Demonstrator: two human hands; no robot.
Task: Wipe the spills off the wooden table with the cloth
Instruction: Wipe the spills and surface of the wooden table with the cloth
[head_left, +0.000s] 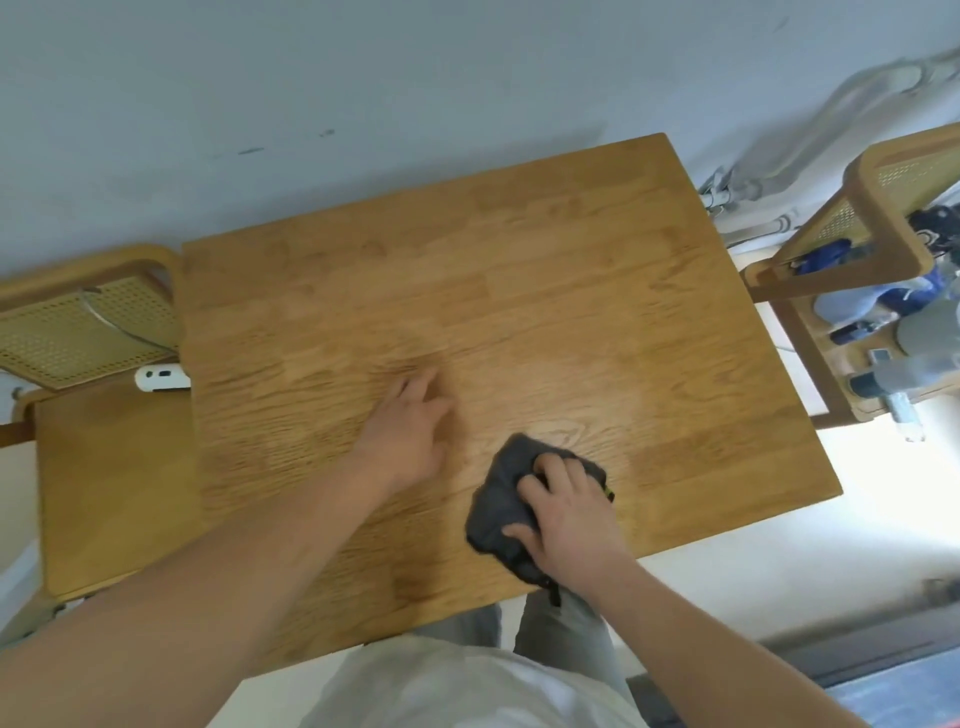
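Observation:
A dark grey cloth (500, 506) lies bunched on the wooden table (519, 291) near its front edge. My right hand (571, 512) presses down on the cloth, fingers curled over it. My left hand (410, 431) rests flat on the bare wood to the left of the cloth, fingers spread, holding nothing. A faint damp sheen shows on the wood just beyond the cloth; no distinct spill is visible.
A wooden chair with a cane back (78, 332) stands at the table's left, with a white device (161, 378) on its seat. Another cane-backed chair (872, 249) at the right holds several bottles and bags. A pale wall runs behind the table.

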